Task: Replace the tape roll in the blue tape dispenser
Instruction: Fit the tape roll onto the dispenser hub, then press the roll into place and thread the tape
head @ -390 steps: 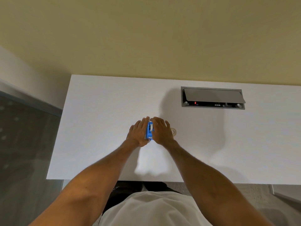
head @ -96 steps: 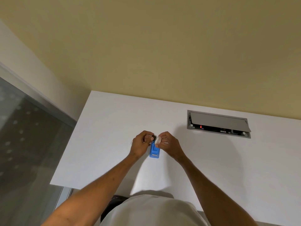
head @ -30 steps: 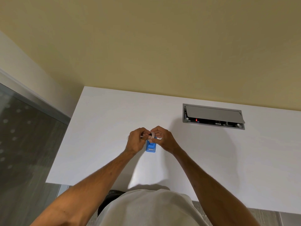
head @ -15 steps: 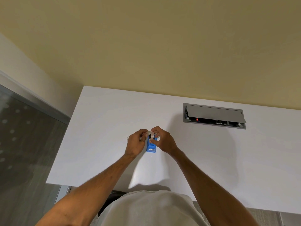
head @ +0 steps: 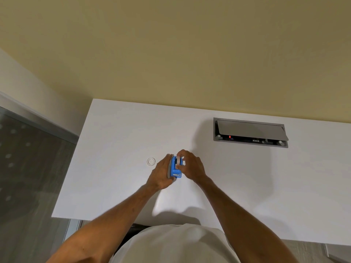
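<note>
The blue tape dispenser [head: 175, 168] stands on the white table [head: 114, 149], cutter end toward me. My left hand [head: 161, 173] presses flat against its left side, fingers extended. My right hand [head: 190, 167] pinches a white tape roll [head: 178, 160] that sits in the top slot of the dispenser. A small clear ring, an empty tape core [head: 151, 161], lies on the table just left of my left hand.
A grey recessed socket box [head: 250, 132] with its lid tilted open sits in the table at the back right. The table's left edge borders a dark glass panel [head: 28, 168]. A yellow wall runs behind the table.
The roll, held above the dispenser between both hands before, now sits down in the slot. My left hand let go of the roll and flattened against the dispenser's side, uncovering the empty core.
</note>
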The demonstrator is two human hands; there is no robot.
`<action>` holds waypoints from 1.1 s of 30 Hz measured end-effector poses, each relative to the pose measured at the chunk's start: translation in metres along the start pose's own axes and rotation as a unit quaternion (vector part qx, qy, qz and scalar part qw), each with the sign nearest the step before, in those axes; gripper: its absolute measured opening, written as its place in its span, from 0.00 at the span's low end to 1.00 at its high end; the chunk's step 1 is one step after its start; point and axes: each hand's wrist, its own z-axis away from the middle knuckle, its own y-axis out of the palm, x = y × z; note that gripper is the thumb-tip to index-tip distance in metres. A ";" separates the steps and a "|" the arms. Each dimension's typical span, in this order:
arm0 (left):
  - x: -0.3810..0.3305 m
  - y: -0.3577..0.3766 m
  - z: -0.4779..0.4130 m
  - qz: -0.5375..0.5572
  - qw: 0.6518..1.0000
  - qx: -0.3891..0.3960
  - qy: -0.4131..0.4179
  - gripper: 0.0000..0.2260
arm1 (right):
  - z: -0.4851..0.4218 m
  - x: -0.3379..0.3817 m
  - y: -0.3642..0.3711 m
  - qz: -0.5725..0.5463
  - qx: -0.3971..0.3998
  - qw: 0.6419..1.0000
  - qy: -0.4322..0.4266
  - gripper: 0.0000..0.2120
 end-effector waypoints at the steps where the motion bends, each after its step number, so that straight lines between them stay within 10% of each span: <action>1: 0.001 0.000 0.000 -0.004 1.000 0.004 -0.001 0.29 | -0.001 -0.001 0.001 0.001 0.001 1.000 0.002 0.18; 33: 0.013 0.001 -0.011 -0.028 0.998 0.051 -0.008 0.32 | -0.009 -0.002 0.008 -0.035 0.007 0.999 -0.018 0.18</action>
